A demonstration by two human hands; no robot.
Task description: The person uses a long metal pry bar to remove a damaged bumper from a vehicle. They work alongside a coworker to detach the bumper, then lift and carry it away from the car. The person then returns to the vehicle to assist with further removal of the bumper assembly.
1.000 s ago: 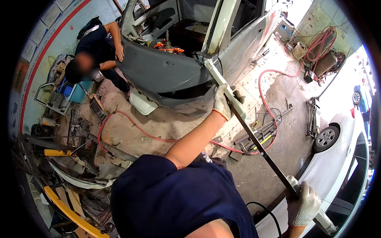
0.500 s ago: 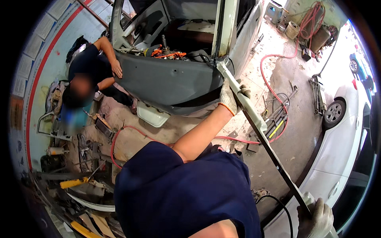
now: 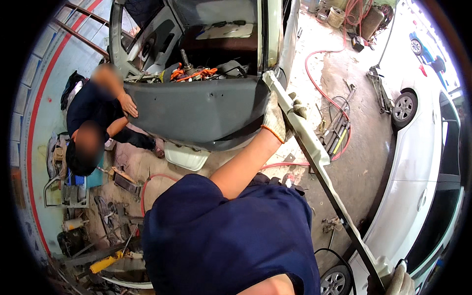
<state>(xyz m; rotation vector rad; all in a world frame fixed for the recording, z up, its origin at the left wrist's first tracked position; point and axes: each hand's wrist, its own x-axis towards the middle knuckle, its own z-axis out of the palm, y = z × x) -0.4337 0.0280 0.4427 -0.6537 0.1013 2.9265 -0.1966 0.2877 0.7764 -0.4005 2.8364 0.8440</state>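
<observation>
A long, narrow off-white car body rail (image 3: 318,153) with a dark underside slants from the car body down to the lower right. My left hand (image 3: 276,114), in a pale knit glove with an orange cuff, is wrapped round it near its far end. Near the lower right edge my gloved right hand (image 3: 400,281) grips the near end, partly cut off by the picture's rim. The rail's far tip lies by the foot of the off-white pillar (image 3: 271,39), beside the dark grey bumper (image 3: 196,110). Whether tip and pillar touch, I cannot tell.
A co-worker (image 3: 86,110) crouches at the left, one hand on the grey bumper's end. A white car (image 3: 408,196) stands along the right. Red hose (image 3: 307,64), rods and a jack (image 3: 378,88) lie on the floor. Scrap parts (image 3: 105,231) pile up at lower left.
My view has shifted, so the car body sits further left and more of the white car shows. Both hands keep hold of the rail. The co-worker's hand stays on the bumper.
</observation>
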